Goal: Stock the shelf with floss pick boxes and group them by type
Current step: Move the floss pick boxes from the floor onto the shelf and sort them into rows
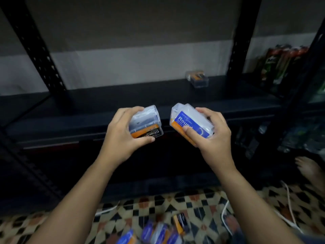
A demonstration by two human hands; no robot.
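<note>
Left hand (123,131) gripped a black-label box (145,123), fingers curled round it. Right hand (212,132) gripped a blue-label box (190,123) the same way. Both were held just in front of the shelf (123,103); another box (197,78) sat on the shelf, further back to the right.

bare forearms (79,199), bare hands (121,138); no sleeves

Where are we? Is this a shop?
Probably a small shop or stockroom: a black metal shelf holds one clear plastic floss box, colourful drink cans fill the next rack, and more blue-labelled boxes wait on the patterned tile floor.
</note>
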